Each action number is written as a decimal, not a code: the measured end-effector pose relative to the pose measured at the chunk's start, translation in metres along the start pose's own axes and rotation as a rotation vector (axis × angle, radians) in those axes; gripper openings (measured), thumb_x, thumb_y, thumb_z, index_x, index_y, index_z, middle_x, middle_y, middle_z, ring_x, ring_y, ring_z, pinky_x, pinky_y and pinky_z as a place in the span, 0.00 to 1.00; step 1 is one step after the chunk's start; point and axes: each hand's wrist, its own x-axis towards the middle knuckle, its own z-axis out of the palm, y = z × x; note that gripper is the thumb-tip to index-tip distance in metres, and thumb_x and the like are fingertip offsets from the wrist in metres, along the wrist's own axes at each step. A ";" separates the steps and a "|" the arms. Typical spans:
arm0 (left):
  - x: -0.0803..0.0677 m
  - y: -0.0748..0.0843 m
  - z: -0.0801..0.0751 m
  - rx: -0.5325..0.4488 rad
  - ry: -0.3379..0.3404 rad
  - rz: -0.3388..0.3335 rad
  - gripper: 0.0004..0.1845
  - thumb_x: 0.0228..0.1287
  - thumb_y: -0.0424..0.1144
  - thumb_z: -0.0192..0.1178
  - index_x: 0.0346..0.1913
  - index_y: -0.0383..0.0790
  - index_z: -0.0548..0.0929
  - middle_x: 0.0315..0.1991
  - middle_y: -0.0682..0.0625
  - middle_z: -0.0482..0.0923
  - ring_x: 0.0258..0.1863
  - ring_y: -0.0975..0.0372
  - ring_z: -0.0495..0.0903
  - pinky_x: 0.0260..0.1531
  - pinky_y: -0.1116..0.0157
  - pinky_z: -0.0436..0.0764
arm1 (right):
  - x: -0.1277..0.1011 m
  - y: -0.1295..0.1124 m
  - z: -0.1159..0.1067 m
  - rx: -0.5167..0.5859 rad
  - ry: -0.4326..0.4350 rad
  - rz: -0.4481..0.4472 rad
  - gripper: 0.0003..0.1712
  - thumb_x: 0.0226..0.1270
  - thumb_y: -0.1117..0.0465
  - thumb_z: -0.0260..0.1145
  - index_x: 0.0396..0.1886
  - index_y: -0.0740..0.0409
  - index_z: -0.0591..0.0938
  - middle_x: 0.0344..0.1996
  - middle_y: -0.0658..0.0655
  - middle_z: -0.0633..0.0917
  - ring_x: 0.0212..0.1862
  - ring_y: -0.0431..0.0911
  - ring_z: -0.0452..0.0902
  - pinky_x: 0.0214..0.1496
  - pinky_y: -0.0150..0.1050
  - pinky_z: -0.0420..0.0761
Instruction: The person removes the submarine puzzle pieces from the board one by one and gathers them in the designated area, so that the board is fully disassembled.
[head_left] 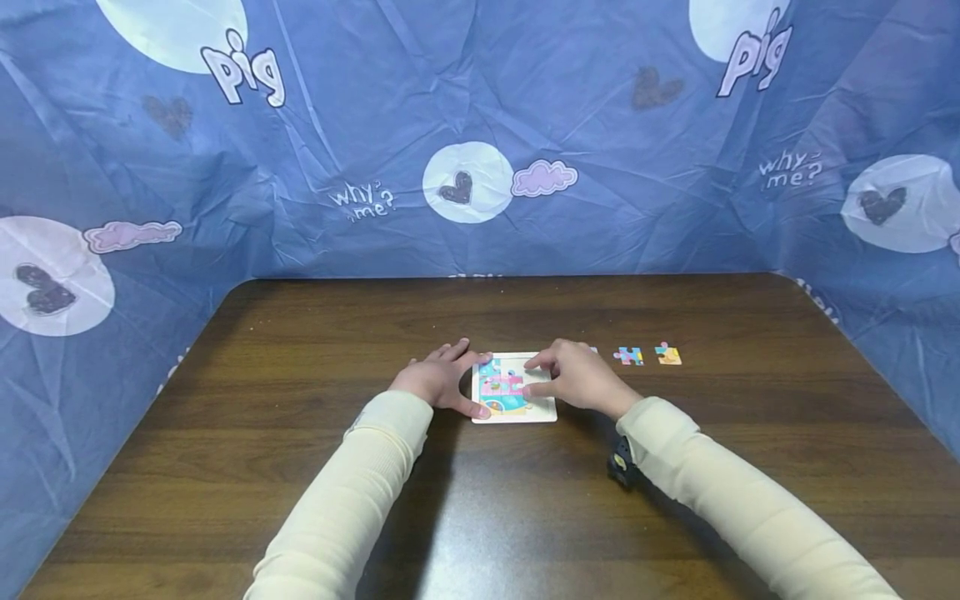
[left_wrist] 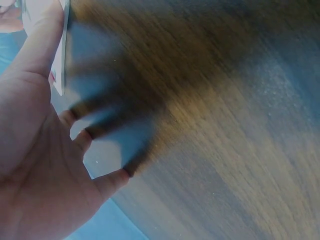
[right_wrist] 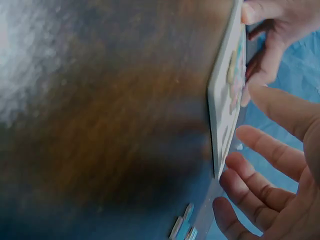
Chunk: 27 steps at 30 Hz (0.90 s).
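Note:
A small white-framed puzzle board [head_left: 513, 389] with a pink and turquoise picture lies flat on the brown table [head_left: 300, 467]. My left hand [head_left: 438, 379] rests against the board's left edge, thumb on the near left corner, fingers straight on the table beside it. In the left wrist view that hand [left_wrist: 35, 140] lies palm down, its thumb along the board's edge [left_wrist: 60, 55]. My right hand [head_left: 573, 377] sits over the board's right side, fingers loosely spread, index finger and thumb touching the picture. The right wrist view shows the board [right_wrist: 227, 85] edge-on between the right hand [right_wrist: 270, 175] and the left hand [right_wrist: 275, 30].
Two loose puzzle pieces [head_left: 628, 356] [head_left: 667, 354] lie on the table right of the right hand, and a third bit shows just behind its knuckles. Blue printed cloth [head_left: 480, 167] walls the table at the back and both sides.

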 end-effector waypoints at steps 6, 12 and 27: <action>-0.001 0.002 0.000 0.018 -0.012 -0.008 0.49 0.63 0.60 0.68 0.82 0.58 0.53 0.83 0.46 0.39 0.81 0.49 0.42 0.74 0.40 0.49 | 0.001 -0.011 0.006 -0.116 -0.009 0.007 0.22 0.60 0.52 0.79 0.52 0.56 0.89 0.44 0.55 0.83 0.48 0.50 0.77 0.50 0.47 0.79; 0.001 -0.001 0.001 0.032 -0.007 0.001 0.51 0.61 0.62 0.69 0.82 0.58 0.53 0.83 0.45 0.40 0.81 0.49 0.43 0.74 0.39 0.51 | 0.004 -0.018 0.007 -0.167 -0.011 0.005 0.19 0.59 0.52 0.79 0.48 0.53 0.91 0.42 0.53 0.82 0.47 0.50 0.76 0.48 0.46 0.80; 0.029 -0.013 0.015 0.055 -0.020 -0.039 0.56 0.56 0.68 0.69 0.82 0.68 0.47 0.84 0.51 0.34 0.81 0.52 0.38 0.74 0.38 0.47 | 0.012 -0.014 0.009 -0.111 -0.013 -0.003 0.18 0.55 0.55 0.82 0.42 0.53 0.84 0.42 0.55 0.79 0.48 0.52 0.75 0.53 0.49 0.77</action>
